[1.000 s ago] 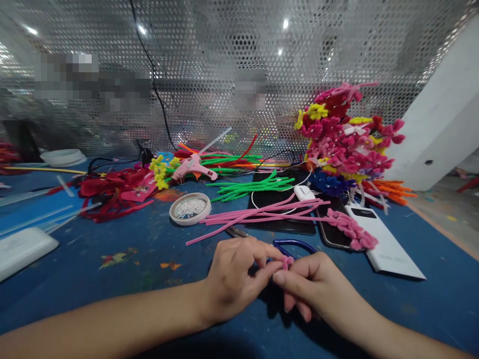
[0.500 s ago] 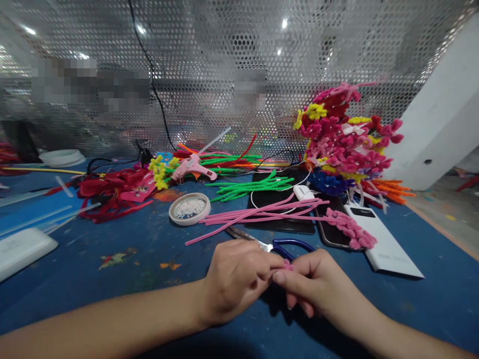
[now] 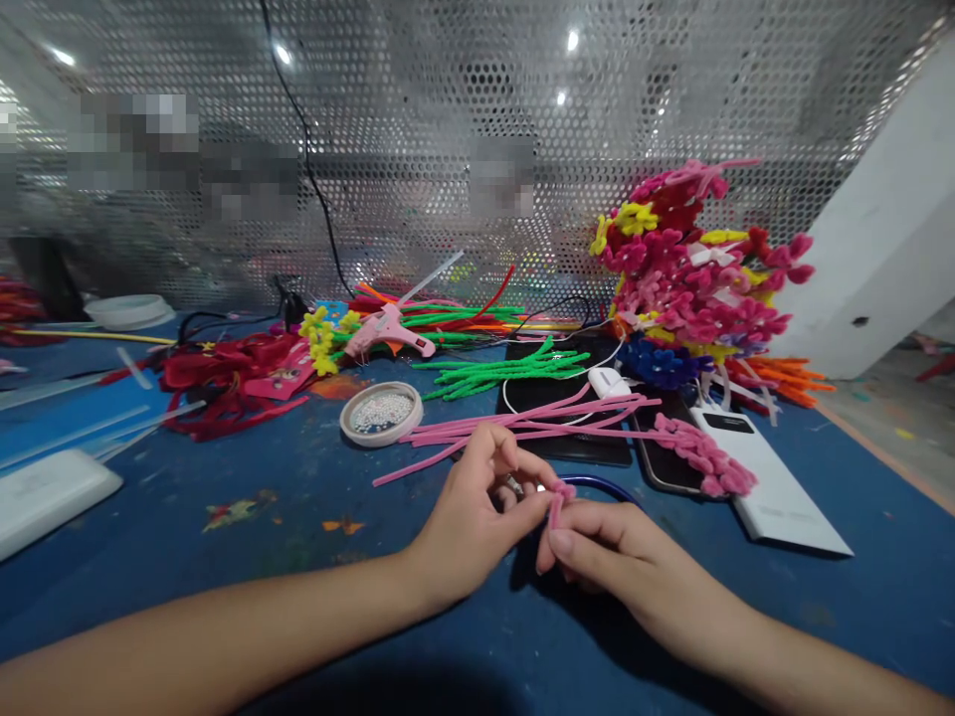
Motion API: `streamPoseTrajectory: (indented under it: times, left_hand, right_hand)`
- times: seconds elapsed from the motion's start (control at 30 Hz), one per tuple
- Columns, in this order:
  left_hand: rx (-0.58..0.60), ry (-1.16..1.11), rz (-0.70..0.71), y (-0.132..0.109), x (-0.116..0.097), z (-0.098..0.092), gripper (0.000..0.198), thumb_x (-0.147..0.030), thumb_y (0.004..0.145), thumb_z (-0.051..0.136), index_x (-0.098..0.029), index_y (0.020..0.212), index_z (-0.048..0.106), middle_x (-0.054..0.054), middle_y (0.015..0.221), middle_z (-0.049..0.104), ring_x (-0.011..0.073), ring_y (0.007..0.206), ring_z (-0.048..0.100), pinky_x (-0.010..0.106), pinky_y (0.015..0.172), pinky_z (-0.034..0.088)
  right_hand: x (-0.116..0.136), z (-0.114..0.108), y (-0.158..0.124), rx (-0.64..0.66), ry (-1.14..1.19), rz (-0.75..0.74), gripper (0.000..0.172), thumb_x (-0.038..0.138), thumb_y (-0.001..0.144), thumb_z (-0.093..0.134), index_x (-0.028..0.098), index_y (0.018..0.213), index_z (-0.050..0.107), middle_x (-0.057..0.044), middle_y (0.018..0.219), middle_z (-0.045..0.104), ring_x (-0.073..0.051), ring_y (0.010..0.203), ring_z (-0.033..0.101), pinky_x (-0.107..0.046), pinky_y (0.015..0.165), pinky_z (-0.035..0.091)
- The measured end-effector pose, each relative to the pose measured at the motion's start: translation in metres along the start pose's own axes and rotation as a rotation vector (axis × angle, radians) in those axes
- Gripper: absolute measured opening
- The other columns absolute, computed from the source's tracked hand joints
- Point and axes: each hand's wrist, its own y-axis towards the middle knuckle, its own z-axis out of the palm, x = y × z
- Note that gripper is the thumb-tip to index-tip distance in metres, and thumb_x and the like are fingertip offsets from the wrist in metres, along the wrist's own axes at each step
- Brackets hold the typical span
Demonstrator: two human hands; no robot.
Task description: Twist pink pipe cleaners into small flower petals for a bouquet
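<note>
My left hand point(image 3: 477, 512) and my right hand point(image 3: 608, 557) meet over the blue table point(image 3: 246, 557), low in the middle of the view. Both pinch a short pink pipe cleaner piece point(image 3: 558, 500) between their fingertips, held roughly upright. Blue-handled scissors point(image 3: 597, 486) lie on the table just behind the hands, partly hidden by them. A loose bundle of pink pipe cleaners point(image 3: 522, 426) lies just beyond, with a strip of pink pipe cleaner flowers point(image 3: 705, 459) to its right.
A dish of white beads point(image 3: 380, 413), green pipe cleaners point(image 3: 507, 373), a pink glue gun point(image 3: 388, 333) and red flowers point(image 3: 224, 373) lie behind. A tall bunch of pipe cleaner flowers point(image 3: 686, 283) stands at right beside a white power bank point(image 3: 776, 487). Perforated metal screen point(image 3: 448, 129) backs the table.
Both hands have moved slightly away from me and up. The left fingers have opened out from a tight curl, and the pink piece now stands more upright between the fingertips.
</note>
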Motion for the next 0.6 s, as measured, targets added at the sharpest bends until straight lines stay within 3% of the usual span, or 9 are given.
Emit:
streamPoseTrajectory:
  times: [0.13, 0.3, 0.6]
  left_hand:
    - [0.045, -0.034, 0.006, -0.0017, 0.0007, 0.0011, 0.028, -0.018, 0.085, 0.056, -0.023, 0.083, 0.028, -0.002, 0.084, 0.063, 0.0073, 0.064, 0.052, 0.019, 0.054, 0.037]
    - [0.044, -0.018, 0.059, -0.0013, 0.0008, 0.0008, 0.028, -0.016, 0.084, 0.055, -0.022, 0.081, 0.027, 0.0, 0.083, 0.063, 0.0085, 0.064, 0.053, 0.021, 0.054, 0.037]
    - [0.028, 0.118, 0.14, -0.0045, 0.0026, -0.0008, 0.03, -0.016, 0.083, 0.055, -0.022, 0.077, 0.026, 0.001, 0.081, 0.066, 0.0098, 0.061, 0.053, 0.022, 0.054, 0.038]
  right_hand:
    - [-0.0018, -0.0014, 0.0009, 0.042, 0.1, 0.053, 0.034, 0.042, 0.086, 0.051, 0.014, 0.073, 0.065, 0.004, 0.06, 0.043, -0.008, 0.055, 0.034, -0.023, 0.052, 0.023]
    - [-0.0022, -0.001, 0.0021, -0.005, 0.22, 0.104, 0.033, 0.038, 0.082, 0.052, 0.014, 0.061, 0.061, 0.003, 0.052, 0.041, -0.009, 0.052, 0.035, -0.024, 0.051, 0.023]
    - [-0.0016, 0.0021, 0.0038, -0.065, 0.202, 0.123, 0.037, 0.043, 0.081, 0.052, 0.014, 0.058, 0.06, 0.003, 0.05, 0.041, -0.008, 0.049, 0.032, -0.024, 0.048, 0.02]
